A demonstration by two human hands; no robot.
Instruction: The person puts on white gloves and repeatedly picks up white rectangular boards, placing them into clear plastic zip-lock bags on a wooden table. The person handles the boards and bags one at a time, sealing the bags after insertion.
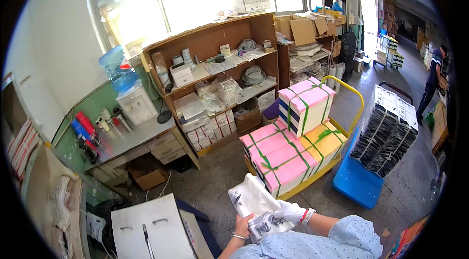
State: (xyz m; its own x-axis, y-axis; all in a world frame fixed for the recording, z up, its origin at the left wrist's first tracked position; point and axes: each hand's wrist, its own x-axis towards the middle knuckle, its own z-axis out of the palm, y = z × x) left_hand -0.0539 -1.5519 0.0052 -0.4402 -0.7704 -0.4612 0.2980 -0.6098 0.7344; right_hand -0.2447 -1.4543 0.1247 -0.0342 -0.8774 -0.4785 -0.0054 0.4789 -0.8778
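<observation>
A white plastic bag with dark print hangs in front of my body at the lower middle. My left hand, bare and with a bracelet at its wrist, is closed on the bag's left edge. My right hand wears a white glove and a pale wristband, and its fingers are closed on the bag's right side. Just beyond the bag stands a yellow trolley, loaded with pink-topped paper stacks tied with green straps. One stack on it has a yellow-orange top.
A blue trolley carries strapped dark bundles at right. A white cabinet stands at lower left. Beyond are a desk with a water dispenser and a brown shelf. A person stands at far right.
</observation>
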